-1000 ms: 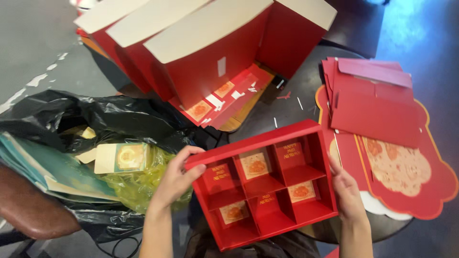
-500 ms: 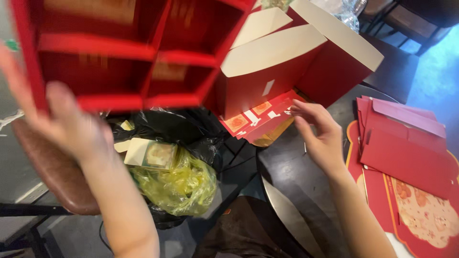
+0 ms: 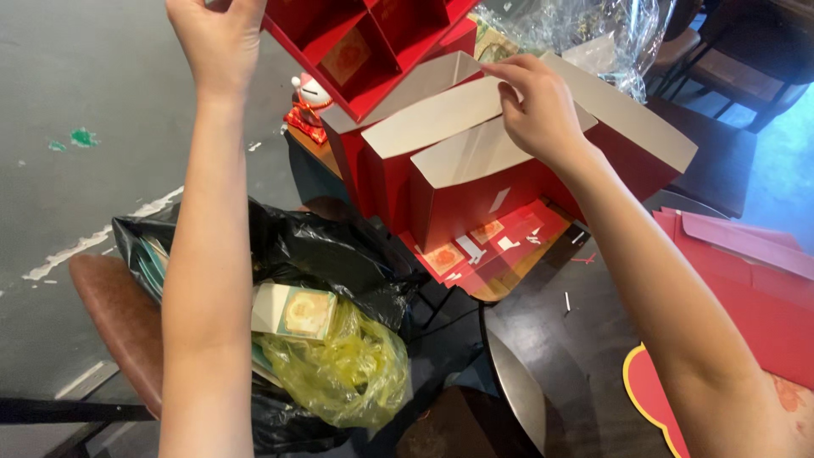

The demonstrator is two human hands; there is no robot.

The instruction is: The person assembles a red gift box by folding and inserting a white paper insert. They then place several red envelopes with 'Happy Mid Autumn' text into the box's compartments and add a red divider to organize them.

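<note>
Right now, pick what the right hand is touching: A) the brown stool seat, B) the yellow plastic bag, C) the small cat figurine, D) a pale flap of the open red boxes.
D: the right hand pinches the edge of a pale flap on the open red boxes, while the left hand holds up the red divided tray.

Soft daylight is falling evenly across my view, glare is glinting off the clear plastic wrap (image 3: 585, 34), and the edges are bending slightly.

Red divided tray (image 3: 365, 42) above open red boxes (image 3: 475, 170) — pale flaps.
</note>
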